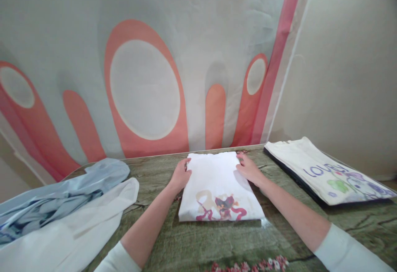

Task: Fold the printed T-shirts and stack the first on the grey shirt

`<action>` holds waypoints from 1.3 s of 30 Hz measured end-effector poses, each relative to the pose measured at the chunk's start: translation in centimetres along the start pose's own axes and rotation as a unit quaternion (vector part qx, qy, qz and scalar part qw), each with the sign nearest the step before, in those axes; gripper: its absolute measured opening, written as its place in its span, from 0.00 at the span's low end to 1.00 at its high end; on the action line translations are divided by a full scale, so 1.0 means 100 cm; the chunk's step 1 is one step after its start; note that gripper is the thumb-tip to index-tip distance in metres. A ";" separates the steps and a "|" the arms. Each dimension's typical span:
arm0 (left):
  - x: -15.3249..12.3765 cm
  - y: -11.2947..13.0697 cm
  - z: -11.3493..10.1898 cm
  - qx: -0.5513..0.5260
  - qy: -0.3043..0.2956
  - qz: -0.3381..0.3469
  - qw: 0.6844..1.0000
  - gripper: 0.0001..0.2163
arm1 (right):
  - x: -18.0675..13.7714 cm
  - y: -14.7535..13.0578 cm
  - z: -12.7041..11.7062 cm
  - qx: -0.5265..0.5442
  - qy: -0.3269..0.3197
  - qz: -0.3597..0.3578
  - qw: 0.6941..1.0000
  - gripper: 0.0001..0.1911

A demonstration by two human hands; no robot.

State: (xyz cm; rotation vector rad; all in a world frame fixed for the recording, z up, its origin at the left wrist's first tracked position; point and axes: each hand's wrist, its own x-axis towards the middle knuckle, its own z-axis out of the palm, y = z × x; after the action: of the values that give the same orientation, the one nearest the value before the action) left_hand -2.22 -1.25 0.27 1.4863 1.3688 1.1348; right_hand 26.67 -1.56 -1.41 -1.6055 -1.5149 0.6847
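Note:
A white shirt (214, 185), folded into a neat rectangle, lies flat on the table in front of me. Its near end carries a magenta, purple and tan print. My left hand (181, 175) grips its left edge near the far corner, with the thumb close to the top surface. Across from it, my right hand (249, 170) pinches the right edge near the other far corner. Some fingers of both hands are hidden at the sides of the cloth.
Loose light-blue and white clothes (77, 206) are heaped at the left. A stack of folded clothes (328, 175) with "LOVELY" lettering lies at the right. The wood-patterned table (155, 239) meets a printed backdrop (198, 36) behind. Small pink flowers (251, 266) show at the near edge.

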 end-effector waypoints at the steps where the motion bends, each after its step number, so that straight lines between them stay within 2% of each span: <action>1: -0.003 0.002 0.001 0.049 0.015 0.044 0.998 0.25 | 0.001 0.001 -0.001 -0.025 0.003 -0.006 1.000 0.23; 3: -0.013 0.012 0.004 0.147 0.019 0.132 0.980 0.23 | 0.001 0.002 -0.002 -0.075 0.012 -0.017 0.997 0.21; 4: -0.021 0.018 0.007 0.190 0.001 0.166 0.968 0.23 | 0.001 0.002 -0.002 -0.098 0.014 -0.026 0.995 0.20; 6: -0.041 0.034 0.015 0.254 -0.077 0.215 0.940 0.20 | -0.001 0.001 -0.003 -0.135 0.014 -0.049 0.989 0.19; 8: -0.062 0.049 0.026 0.272 -0.190 0.230 0.915 0.19 | -0.004 -0.001 -0.004 -0.161 0.010 -0.069 0.984 0.19; 10: -0.080 0.060 0.037 0.255 -0.276 0.232 0.897 0.19 | -0.005 -0.001 -0.005 -0.178 0.010 -0.078 0.981 0.19; 13: -0.097 0.066 0.049 0.227 -0.332 0.250 0.880 0.24 | -0.006 0.000 -0.006 -0.191 0.014 -0.078 0.978 0.17; 16: -0.103 0.065 0.052 0.249 -0.336 0.280 0.864 0.29 | -0.005 0.000 -0.007 -0.202 0.010 -0.078 0.976 0.17; 20: -0.108 0.062 0.050 0.329 -0.341 0.305 0.826 0.35 | -0.004 0.001 -0.008 -0.223 -0.001 -0.080 0.972 0.18; 26: -0.118 0.063 0.046 0.384 -0.348 0.352 0.780 0.24 | 0.004 0.008 -0.016 -0.223 0.014 -0.066 0.972 0.16; 29: -0.116 0.064 0.038 0.403 -0.343 0.348 0.774 0.22 | 0.010 0.018 -0.022 -0.205 0.049 -0.090 0.973 0.15; 34: -0.100 0.056 0.009 0.514 -0.261 0.304 0.759 0.25 | 0.016 0.029 -0.024 -0.171 0.054 -0.219 0.959 0.23; 39: -0.071 0.036 -0.038 0.614 -0.147 0.259 0.730 0.28 | 0.009 0.021 -0.016 -0.142 -0.029 -0.275 0.951 0.24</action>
State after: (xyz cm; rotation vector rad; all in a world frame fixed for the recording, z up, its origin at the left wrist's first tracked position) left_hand -4.98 -8.77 4.11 2.9718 1.5498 0.0415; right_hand 29.29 -0.86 -2.17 -1.2662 -2.0580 0.2080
